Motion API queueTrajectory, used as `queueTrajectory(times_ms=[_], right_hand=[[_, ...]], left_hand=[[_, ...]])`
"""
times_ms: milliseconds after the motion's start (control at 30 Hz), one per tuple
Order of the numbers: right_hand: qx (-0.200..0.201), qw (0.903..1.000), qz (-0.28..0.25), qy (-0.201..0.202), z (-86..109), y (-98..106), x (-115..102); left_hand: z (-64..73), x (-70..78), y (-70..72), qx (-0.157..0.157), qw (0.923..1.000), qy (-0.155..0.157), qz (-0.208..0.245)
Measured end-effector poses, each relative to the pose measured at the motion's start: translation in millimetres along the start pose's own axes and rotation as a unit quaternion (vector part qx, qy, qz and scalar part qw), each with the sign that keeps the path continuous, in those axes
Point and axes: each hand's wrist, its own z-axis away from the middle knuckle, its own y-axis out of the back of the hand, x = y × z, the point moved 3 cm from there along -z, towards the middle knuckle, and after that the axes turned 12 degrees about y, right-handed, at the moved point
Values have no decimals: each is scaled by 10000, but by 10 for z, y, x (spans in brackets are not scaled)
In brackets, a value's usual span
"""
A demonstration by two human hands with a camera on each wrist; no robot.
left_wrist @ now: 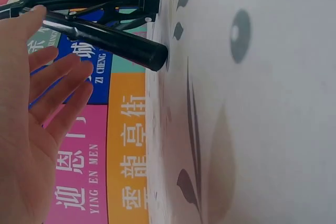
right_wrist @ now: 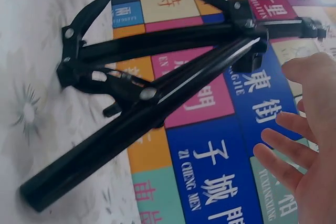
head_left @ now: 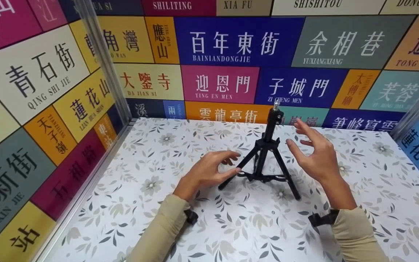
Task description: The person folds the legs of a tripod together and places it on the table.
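On a white, leaf-printed tabletop (head_left: 253, 240), with a glossy black, splay-legged tubular tripod (head_left: 267, 144) standing between left hand (head_left: 209, 167) and right hand (head_left: 319, 157), both with fingers relaxed and wide.

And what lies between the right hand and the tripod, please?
Only a bare gap separates the right hand from the tripod in the head view.

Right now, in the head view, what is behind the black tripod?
Behind the black tripod are the floral white tabletop and, beyond, the wall of coloured signs. Its upper post covers a narrow strip of signs; whatever is printed there cannot be seen.
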Motion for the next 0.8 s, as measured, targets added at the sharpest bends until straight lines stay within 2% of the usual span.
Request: queueTrajectory(times_ms=[200,433,800], right_hand=[[227,9992,-102,308,-84,2,-148],[302,9976,-382,493,-132,-10,-249],[717,9929,-685,657,-253,-71,-414]], left_hand=[[-9,31,-25,-284,9994,-198,81],[-1,46,-38,-382,9985,-372,98],[-2,32,-50,-601,9977,-319,20]])
